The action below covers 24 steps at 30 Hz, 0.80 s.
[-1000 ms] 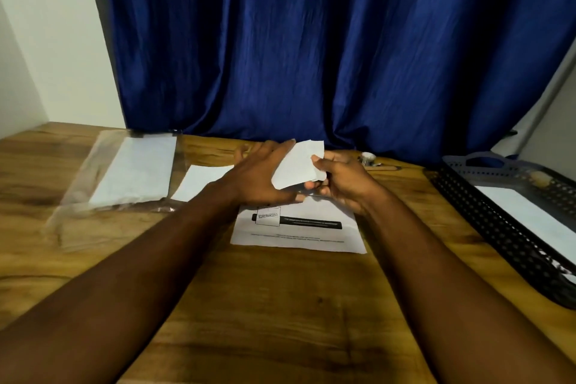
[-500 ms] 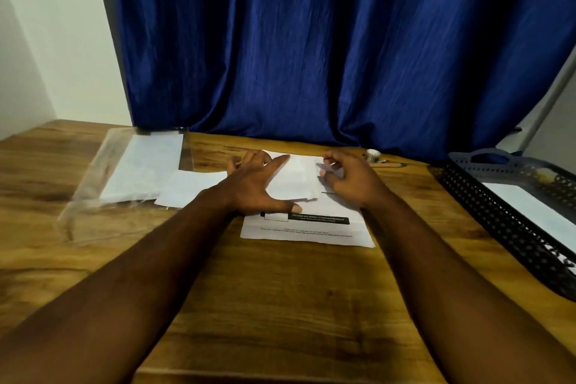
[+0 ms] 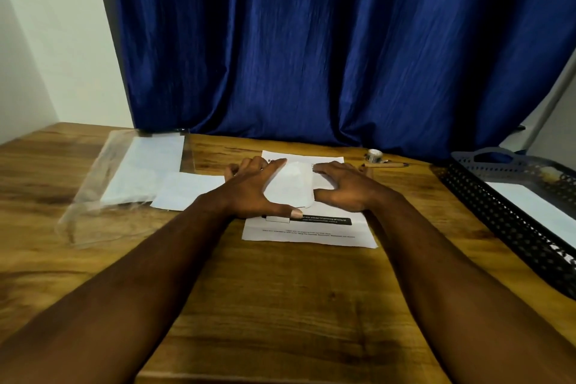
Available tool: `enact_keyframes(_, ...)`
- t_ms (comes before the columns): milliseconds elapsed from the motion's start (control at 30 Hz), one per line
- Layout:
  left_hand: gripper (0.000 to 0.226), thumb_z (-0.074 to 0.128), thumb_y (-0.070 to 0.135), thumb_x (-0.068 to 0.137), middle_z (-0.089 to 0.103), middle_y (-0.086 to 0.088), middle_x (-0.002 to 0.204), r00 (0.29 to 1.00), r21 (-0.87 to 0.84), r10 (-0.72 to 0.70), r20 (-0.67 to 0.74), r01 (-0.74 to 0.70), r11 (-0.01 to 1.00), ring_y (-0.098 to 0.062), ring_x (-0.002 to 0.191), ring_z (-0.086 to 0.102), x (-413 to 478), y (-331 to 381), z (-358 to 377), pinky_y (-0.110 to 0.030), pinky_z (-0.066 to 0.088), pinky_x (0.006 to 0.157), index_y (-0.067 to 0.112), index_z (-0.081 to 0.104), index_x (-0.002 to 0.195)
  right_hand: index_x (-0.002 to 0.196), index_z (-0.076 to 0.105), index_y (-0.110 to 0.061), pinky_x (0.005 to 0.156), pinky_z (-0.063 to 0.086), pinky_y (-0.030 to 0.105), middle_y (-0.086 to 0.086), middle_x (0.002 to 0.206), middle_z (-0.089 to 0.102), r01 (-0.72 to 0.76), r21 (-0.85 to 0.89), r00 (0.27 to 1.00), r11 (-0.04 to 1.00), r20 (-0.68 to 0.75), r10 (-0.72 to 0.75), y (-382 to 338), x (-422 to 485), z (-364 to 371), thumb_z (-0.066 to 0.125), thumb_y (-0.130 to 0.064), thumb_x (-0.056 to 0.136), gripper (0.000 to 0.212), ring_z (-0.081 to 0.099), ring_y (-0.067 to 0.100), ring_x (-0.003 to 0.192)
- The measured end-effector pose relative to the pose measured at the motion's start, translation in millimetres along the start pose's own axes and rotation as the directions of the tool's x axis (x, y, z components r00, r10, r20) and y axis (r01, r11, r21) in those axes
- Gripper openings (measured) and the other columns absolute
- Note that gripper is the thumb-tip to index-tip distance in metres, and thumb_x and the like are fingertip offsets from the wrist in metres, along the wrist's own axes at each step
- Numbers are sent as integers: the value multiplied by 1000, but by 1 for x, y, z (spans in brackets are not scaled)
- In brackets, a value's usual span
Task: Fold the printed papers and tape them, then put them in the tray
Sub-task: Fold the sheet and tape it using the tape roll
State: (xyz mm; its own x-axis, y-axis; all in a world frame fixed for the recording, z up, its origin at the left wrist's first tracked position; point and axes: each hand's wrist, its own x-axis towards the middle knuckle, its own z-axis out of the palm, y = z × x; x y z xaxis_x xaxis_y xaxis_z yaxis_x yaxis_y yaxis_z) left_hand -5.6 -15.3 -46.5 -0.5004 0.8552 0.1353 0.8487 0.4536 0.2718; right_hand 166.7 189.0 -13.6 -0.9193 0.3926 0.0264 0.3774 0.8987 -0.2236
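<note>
Looking down at a wooden table (image 3: 280, 305), we are seeing two bare forearms reaching toward the middle of the frame. The left hand (image 3: 252, 190) is lying flat with fingers spread and thumb stretched out, pressing the left edge of a small folded paper (image 3: 293, 187). The right hand (image 3: 346, 190) is resting on its right edge, fingers relaxed and gripping nothing. The folded paper is sitting at frame centre on top of a larger printed sheet (image 3: 311, 234) — a black bar of print is showing just below the hands. At the right edge, a dark perforated tray (image 3: 498, 221) is holding a white page (image 3: 536, 209). Above the right hand, a tape roll (image 3: 375, 155) and a pen (image 3: 385, 165) are lying near a blue curtain (image 3: 311, 40). At centre left, a clear plastic sleeve (image 3: 103, 196) and a plain sheet (image 3: 187, 190) are lying side by side.
</note>
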Motion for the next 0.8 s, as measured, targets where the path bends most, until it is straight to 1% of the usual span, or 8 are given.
enact_keyframes(100, 132, 44, 114, 44, 19, 4, 168, 1000, -13, -11, -8, 11, 1000, -30, 155, 16, -1, 2, -2, -59, 12, 121, 62, -2, 155, 162, 33, -41, 127, 16, 64, -5, 173, 30, 4, 41, 999, 999, -36, -3, -3, 1, -2, 61, -79, 83, 92, 26, 26, 159)
enact_keyframes(200, 131, 45, 114, 45, 19, 5, 167, 1000, -25, -9, -17, 9, 1000, -29, 154, 15, -3, 2, -1, -59, 11, 121, 61, 1, 156, 157, 40, -40, 122, 35, 54, -4, 166, 41, 4, 184, 997, 983, -75, 10, 1, 1, -1, 80, -68, 77, 94, 40, 25, 149)
enact_keyframes(267, 126, 41, 113, 50, 22, 5, 165, 999, -27, -5, -38, 4, 1000, -28, 153, 16, -3, 2, 0, -58, 12, 120, 59, 3, 156, 146, 51, -38, 104, 50, 39, -7, 146, 56, 15, 283, 991, 959, -131, 24, 8, 1, -1, 91, -58, 70, 89, 53, 20, 131)
enact_keyframes(367, 117, 31, 112, 59, 29, 3, 162, 996, -5, 0, -92, 0, 1000, -28, 151, 21, -2, 4, 1, -58, 12, 118, 54, 8, 159, 122, 61, -37, 75, 47, 22, -20, 117, 62, -9, 373, 984, 928, -162, 75, 18, 0, -5, 98, -58, 58, 77, 60, 10, 110)
enact_keyframes(533, 108, 31, 108, 67, 27, 0, 168, 984, 15, 7, -177, -4, 1000, -32, 154, 23, -1, 2, 3, -64, 12, 120, 52, 12, 157, 123, 58, -34, 75, 47, 24, -15, 117, 63, -88, 453, 972, 887, -156, 177, 19, -1, -6, 98, -70, 41, 98, 60, 6, 102)
enact_keyframes(633, 106, 34, 109, 64, 29, 2, 169, 981, -16, 3, -193, -7, 1000, -33, 155, 25, 0, 1, 4, -67, 11, 119, 54, 13, 153, 122, 56, -32, 70, 49, 24, -15, 112, 63, -140, 525, 947, 839, -176, 268, 19, -1, -7, 97, -71, 44, 96, 59, 1, 94)
enact_keyframes(733, 105, 39, 107, 63, 29, 4, 170, 982, -49, -13, -189, 4, 999, -32, 155, 25, 1, -1, 3, -67, 10, 120, 55, 14, 151, 130, 63, -23, 86, 63, 40, -5, 119, 72, -145, 684, 907, 715, -197, 372, 22, 0, -9, 101, -59, 53, 93, 71, 16, 102)
enact_keyframes(800, 103, 45, 104, 66, 31, 5, 169, 982, -55, -30, -185, 20, 998, -30, 155, 27, 2, -1, 3, -66, 10, 119, 52, 20, 151, 123, 68, -22, 84, 64, 41, -4, 113, 76, -126, 751, 897, 648, -192, 398, 23, -1, -12, 102, -53, 58, 79, 75, 18, 99)
